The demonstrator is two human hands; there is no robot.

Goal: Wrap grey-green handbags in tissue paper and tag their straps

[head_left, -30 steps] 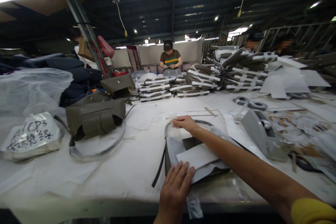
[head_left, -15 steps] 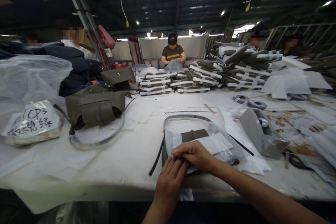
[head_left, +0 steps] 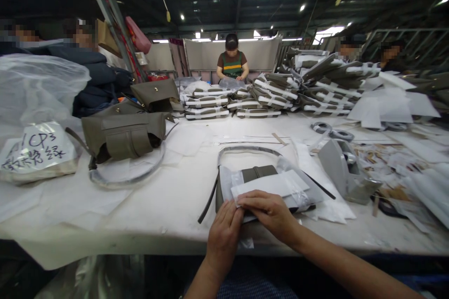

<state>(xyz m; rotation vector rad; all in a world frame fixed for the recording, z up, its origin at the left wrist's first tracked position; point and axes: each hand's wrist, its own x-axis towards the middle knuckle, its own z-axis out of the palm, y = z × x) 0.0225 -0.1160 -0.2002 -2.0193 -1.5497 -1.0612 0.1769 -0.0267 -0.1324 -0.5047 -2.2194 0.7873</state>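
Note:
An olive-brown handbag (head_left: 260, 172) lies on the table in front of me, partly covered by translucent wrapping (head_left: 226, 178). Across its top rests a folded white sheet (head_left: 277, 184). Its handle (head_left: 247, 147), sheathed in clear plastic, loops out at the far side. My left hand (head_left: 226, 226) is closed over the bag's near left edge, fingers together and thumb hidden. Just to the right, my right hand (head_left: 270, 210) presses its fingers together on the near edge of the white sheet, fingertips almost touching the left hand. What lies beneath both palms is hidden.
Another olive handbag (head_left: 128, 138) sits at the left, beside a labelled plastic bag (head_left: 38, 149). Wrapped bags (head_left: 266, 93) are piled at the back, before a co-worker (head_left: 232, 60). On the right stand a grey tape dispenser (head_left: 338, 168) and tape rolls (head_left: 341, 135).
My right hand has shifted slightly back and flattened, baring more of the white sheet. My left hand stays at the bag's edge. The camera view has tilted slightly.

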